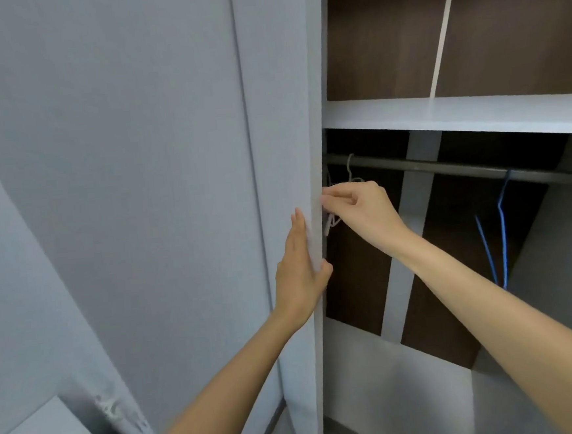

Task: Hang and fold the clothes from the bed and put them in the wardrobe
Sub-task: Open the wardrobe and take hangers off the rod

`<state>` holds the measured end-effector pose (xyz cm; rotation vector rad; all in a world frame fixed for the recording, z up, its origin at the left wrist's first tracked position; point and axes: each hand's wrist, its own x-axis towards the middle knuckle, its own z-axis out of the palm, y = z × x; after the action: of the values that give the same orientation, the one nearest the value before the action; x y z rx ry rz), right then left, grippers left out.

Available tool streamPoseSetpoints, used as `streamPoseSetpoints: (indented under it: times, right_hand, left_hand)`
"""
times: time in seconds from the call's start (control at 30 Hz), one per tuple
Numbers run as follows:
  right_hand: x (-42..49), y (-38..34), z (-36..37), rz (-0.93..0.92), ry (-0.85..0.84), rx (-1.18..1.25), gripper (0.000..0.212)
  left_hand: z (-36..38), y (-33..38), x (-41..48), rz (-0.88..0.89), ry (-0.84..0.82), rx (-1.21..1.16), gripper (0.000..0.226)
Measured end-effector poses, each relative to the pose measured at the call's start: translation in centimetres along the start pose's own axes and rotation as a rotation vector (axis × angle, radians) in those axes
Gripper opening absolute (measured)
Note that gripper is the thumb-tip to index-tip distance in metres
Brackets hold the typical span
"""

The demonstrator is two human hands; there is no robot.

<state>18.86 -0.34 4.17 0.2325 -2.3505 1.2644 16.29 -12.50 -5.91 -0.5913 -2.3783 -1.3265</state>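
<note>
Pinching a white hanger [331, 220] at the left end of the rail [479, 169], the right hand's [363, 210] fingers [339, 195] reach just behind the wardrobe door [173, 191]. The left hand [299, 270] grips the door's edge, fingers flat and thumb hooked round. No clothes show, so this looks like fetching a hanger, which next needs its hook lifted off the rail.

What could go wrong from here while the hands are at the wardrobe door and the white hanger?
The right hand seems to pinch the white hanger right at the door edge. If the left hand, gripping that edge, closes the door, the fingers could get trapped.
The hanger is half hidden behind the door and might snag on it or on the rail when pulled out.
</note>
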Motion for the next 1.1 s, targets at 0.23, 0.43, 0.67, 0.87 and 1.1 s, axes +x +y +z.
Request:
streamPoseSetpoints:
  times: [0.23, 0.43, 0.67, 0.87, 1.1]
  right_hand:
    - [0.0, -2.5, 6.0, -0.059, -0.274, 0.057, 0.039]
    - [1.8, -4.4, 12.9, -0.143, -0.438, -0.001, 0.059]
    - [4.3, -6.4, 20.4, -0.133, -0.459, 0.031, 0.063]
    - [5.2, -7.0, 22.3, -0.131, -0.433, 0.021, 0.058]
    - [3.1, -7.7, 22.2, -0.056, -0.316, -0.003, 0.043]
  left_hand:
    - [-7.0, -3.6, -2.5, -0.055, 0.09, -0.071, 0.077]
    - [-12.5, -7.9, -2.8, -0.139, 0.24, -0.14, 0.061]
    - [-17.9, -12.4, -1.0, -0.216, 0.315, -0.097, 0.052]
    - [-19.8, -14.5, -0.2, -0.219, 0.281, -0.116, 0.048]
    - [-20.6, -15.0, -0.5, -0.221, 0.161, -0.191, 0.059]
